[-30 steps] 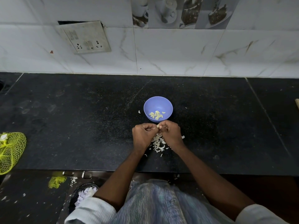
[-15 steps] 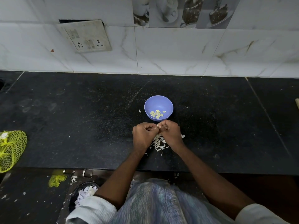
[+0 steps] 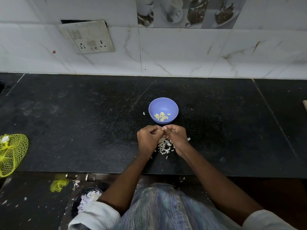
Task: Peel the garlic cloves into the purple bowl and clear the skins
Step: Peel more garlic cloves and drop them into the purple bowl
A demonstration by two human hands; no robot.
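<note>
A purple bowl (image 3: pixel 163 110) stands on the black counter (image 3: pixel 83 123) with several peeled garlic cloves (image 3: pixel 162 116) lying in its bottom. Just in front of it, my left hand (image 3: pixel 148 140) and my right hand (image 3: pixel 176 137) meet fingertip to fingertip, both curled and pinching a small garlic clove (image 3: pixel 161 128) that is mostly hidden between them. Under and between my hands lies a pile of white garlic skins (image 3: pixel 164 146).
A yellow mesh bag (image 3: pixel 11 151) lies at the counter's left front edge. A bin with white scraps (image 3: pixel 88 200) sits on the floor below. Stray skin bits (image 3: pixel 143 113) lie beside the bowl. A tiled wall with a socket plate (image 3: pixel 88 37) backs the counter.
Both hands stay together in front of the bowl with only small finger movements on the clove. The bowl and the skins have not moved.
</note>
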